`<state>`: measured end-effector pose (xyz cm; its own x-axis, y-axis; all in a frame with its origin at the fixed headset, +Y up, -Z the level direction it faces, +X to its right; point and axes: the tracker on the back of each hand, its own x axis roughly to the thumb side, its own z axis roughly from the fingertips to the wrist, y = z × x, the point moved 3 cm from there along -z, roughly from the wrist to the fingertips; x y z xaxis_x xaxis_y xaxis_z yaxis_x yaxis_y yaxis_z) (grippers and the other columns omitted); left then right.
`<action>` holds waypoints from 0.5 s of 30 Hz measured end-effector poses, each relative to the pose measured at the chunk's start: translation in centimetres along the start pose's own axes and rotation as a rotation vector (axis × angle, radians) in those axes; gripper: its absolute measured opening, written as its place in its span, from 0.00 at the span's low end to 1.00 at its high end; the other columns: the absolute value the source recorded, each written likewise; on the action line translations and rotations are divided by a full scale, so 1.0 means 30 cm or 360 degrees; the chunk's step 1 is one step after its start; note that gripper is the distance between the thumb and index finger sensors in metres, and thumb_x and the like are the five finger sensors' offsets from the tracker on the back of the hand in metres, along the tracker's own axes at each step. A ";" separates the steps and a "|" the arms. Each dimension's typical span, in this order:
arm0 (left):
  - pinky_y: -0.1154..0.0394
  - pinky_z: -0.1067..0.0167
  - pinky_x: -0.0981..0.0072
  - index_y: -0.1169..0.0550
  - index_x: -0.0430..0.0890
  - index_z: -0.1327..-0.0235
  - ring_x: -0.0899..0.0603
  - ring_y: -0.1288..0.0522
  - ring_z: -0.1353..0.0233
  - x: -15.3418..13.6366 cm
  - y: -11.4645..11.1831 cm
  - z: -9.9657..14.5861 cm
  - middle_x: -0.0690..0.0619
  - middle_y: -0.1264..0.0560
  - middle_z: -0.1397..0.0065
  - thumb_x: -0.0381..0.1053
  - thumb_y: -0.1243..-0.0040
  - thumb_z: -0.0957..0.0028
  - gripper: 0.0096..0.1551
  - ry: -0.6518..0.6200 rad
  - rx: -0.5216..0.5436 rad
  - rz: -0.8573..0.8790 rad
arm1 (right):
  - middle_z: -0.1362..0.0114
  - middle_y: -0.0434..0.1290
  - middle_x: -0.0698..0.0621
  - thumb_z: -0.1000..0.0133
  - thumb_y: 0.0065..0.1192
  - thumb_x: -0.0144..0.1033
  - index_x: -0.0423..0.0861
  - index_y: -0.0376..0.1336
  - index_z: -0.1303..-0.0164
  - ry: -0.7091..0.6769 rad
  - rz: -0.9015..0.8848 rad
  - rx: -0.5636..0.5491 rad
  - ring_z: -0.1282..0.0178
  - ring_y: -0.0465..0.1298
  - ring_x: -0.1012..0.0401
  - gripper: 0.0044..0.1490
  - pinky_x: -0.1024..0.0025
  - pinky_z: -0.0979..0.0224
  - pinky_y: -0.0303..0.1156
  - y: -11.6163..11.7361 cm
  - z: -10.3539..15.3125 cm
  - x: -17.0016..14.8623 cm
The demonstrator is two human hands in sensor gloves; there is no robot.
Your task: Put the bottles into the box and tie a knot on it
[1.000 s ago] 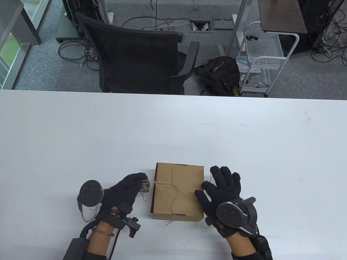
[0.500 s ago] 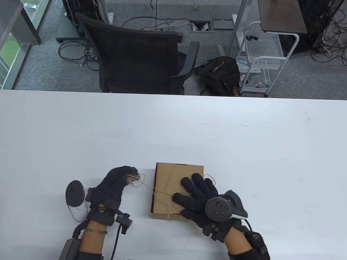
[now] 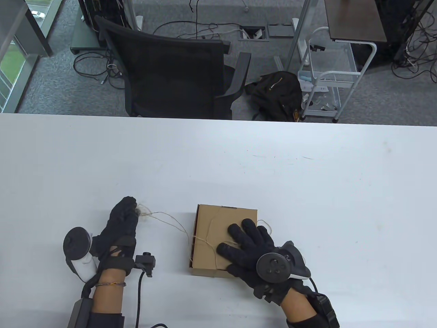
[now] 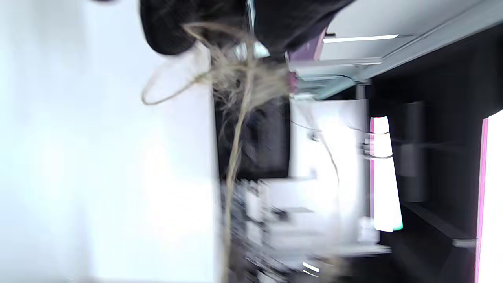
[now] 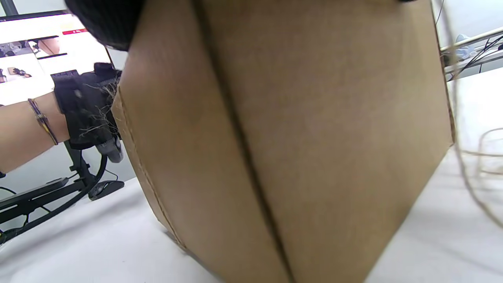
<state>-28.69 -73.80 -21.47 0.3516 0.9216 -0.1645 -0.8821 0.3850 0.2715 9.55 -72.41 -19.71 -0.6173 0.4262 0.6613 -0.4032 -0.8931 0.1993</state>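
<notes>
A closed brown cardboard box [image 3: 215, 218] sits near the table's front edge and fills the right wrist view [image 5: 294, 137]. Thin tan twine [image 3: 170, 220] runs from the box's left side to my left hand [image 3: 131, 210], which pinches the twine's end out to the left, away from the box. The left wrist view shows the frayed twine [image 4: 235, 129] hanging from those fingers. My right hand [image 3: 244, 241] lies flat on the box's lid with fingers spread, pressing it down. A loop of twine [image 3: 266, 223] pokes out at the box's right side. No bottles are visible.
The white table [image 3: 307, 177] stretches wide around the box. Beyond its far edge stand a black office chair [image 3: 177, 75], a black backpack [image 3: 276, 94] on the floor and a white wire cart [image 3: 327, 75]. A cable [image 3: 139, 294] trails from my left wrist.
My left hand has pulled the twine leftward and away from the box, drawing it out longer. My right hand moved from the box's right side onto the lid and stays pressed there.
</notes>
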 end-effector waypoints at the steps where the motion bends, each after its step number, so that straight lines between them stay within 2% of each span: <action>1: 0.46 0.32 0.17 0.31 0.48 0.19 0.19 0.36 0.21 0.025 -0.005 0.002 0.29 0.40 0.14 0.43 0.35 0.44 0.36 -0.0094 0.0020 -0.0288 | 0.12 0.48 0.40 0.46 0.53 0.54 0.58 0.60 0.22 0.0006 -0.0012 0.0004 0.18 0.42 0.33 0.39 0.24 0.26 0.43 0.001 0.001 -0.002; 2: 0.48 0.33 0.15 0.31 0.48 0.20 0.18 0.39 0.20 0.056 -0.021 0.008 0.30 0.42 0.13 0.43 0.33 0.46 0.37 -0.0147 0.0048 -0.0643 | 0.12 0.48 0.40 0.46 0.53 0.55 0.58 0.60 0.22 0.0008 -0.0029 0.0000 0.18 0.42 0.33 0.39 0.24 0.26 0.43 0.001 0.002 -0.004; 3: 0.48 0.33 0.15 0.31 0.49 0.20 0.18 0.40 0.19 0.076 -0.038 0.016 0.30 0.42 0.12 0.44 0.32 0.46 0.38 -0.0179 0.0032 -0.0858 | 0.12 0.48 0.40 0.46 0.53 0.55 0.57 0.60 0.22 0.0010 -0.0052 -0.0010 0.18 0.42 0.33 0.39 0.23 0.27 0.42 0.000 0.003 -0.005; 5: 0.52 0.32 0.14 0.31 0.49 0.18 0.17 0.46 0.17 0.124 -0.114 0.038 0.30 0.47 0.09 0.45 0.30 0.48 0.41 -0.0261 -0.0116 -0.1167 | 0.12 0.49 0.39 0.46 0.53 0.55 0.55 0.62 0.22 0.0021 -0.0118 -0.0047 0.18 0.42 0.33 0.39 0.23 0.27 0.42 -0.001 0.004 -0.009; 6: 0.52 0.32 0.14 0.32 0.51 0.17 0.17 0.47 0.16 0.138 -0.136 0.054 0.32 0.48 0.08 0.47 0.29 0.47 0.43 -0.0312 -0.0156 -0.1197 | 0.13 0.50 0.39 0.45 0.53 0.55 0.54 0.62 0.23 0.0026 -0.0137 -0.0061 0.18 0.42 0.33 0.39 0.23 0.27 0.42 -0.003 0.005 -0.009; 7: 0.53 0.31 0.14 0.33 0.52 0.16 0.18 0.47 0.15 0.163 -0.174 0.073 0.34 0.48 0.07 0.50 0.28 0.48 0.45 -0.0514 -0.0215 -0.1152 | 0.13 0.50 0.37 0.46 0.54 0.55 0.51 0.62 0.23 0.0032 -0.0162 -0.0092 0.19 0.42 0.32 0.40 0.22 0.28 0.42 -0.003 0.007 -0.003; 9: 0.51 0.30 0.17 0.35 0.50 0.14 0.21 0.46 0.14 0.192 -0.238 0.104 0.36 0.47 0.07 0.49 0.30 0.48 0.46 -0.0753 -0.0364 -0.0989 | 0.13 0.49 0.37 0.46 0.55 0.56 0.47 0.57 0.21 0.0047 -0.0083 -0.0057 0.19 0.42 0.32 0.44 0.22 0.28 0.42 0.004 0.007 0.002; 10: 0.51 0.29 0.18 0.36 0.50 0.14 0.21 0.45 0.14 0.196 -0.260 0.114 0.38 0.45 0.07 0.50 0.33 0.47 0.44 -0.0770 -0.0437 -0.0914 | 0.13 0.48 0.37 0.46 0.54 0.55 0.47 0.56 0.20 0.0040 -0.0071 -0.0051 0.19 0.41 0.32 0.44 0.22 0.28 0.42 0.005 0.007 0.003; 11: 0.51 0.28 0.19 0.37 0.51 0.14 0.22 0.46 0.13 0.199 -0.294 0.129 0.38 0.46 0.07 0.50 0.38 0.44 0.42 -0.0833 -0.0589 -0.0769 | 0.13 0.48 0.37 0.45 0.54 0.54 0.47 0.56 0.20 0.0024 -0.0076 -0.0067 0.19 0.42 0.32 0.43 0.22 0.28 0.42 0.005 0.008 0.001; 13: 0.50 0.29 0.18 0.35 0.50 0.14 0.22 0.45 0.14 0.205 -0.330 0.150 0.39 0.43 0.07 0.51 0.39 0.43 0.40 -0.0827 -0.0609 -0.0589 | 0.13 0.49 0.37 0.45 0.55 0.54 0.47 0.57 0.21 0.0026 -0.0121 -0.0080 0.19 0.41 0.32 0.43 0.22 0.28 0.41 0.004 0.009 -0.006; 14: 0.49 0.29 0.18 0.34 0.51 0.14 0.21 0.44 0.14 0.213 -0.361 0.161 0.39 0.42 0.07 0.55 0.37 0.44 0.41 -0.0860 -0.0668 -0.0589 | 0.13 0.48 0.38 0.45 0.55 0.53 0.47 0.57 0.21 0.0029 -0.0161 -0.0067 0.18 0.41 0.33 0.43 0.23 0.27 0.40 0.004 0.009 -0.013; 15: 0.48 0.29 0.19 0.34 0.50 0.14 0.21 0.45 0.15 0.217 -0.392 0.173 0.37 0.44 0.07 0.60 0.36 0.45 0.44 -0.0826 -0.0672 -0.0732 | 0.13 0.48 0.39 0.45 0.55 0.53 0.47 0.58 0.21 0.0027 -0.0185 -0.0068 0.18 0.41 0.34 0.42 0.24 0.27 0.40 0.004 0.010 -0.020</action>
<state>-14.40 -72.08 -20.82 0.7171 0.6211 0.3163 -0.6212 0.7753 -0.1141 10.07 -72.81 -19.86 -0.5762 0.5291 0.6230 -0.5008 -0.8309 0.2425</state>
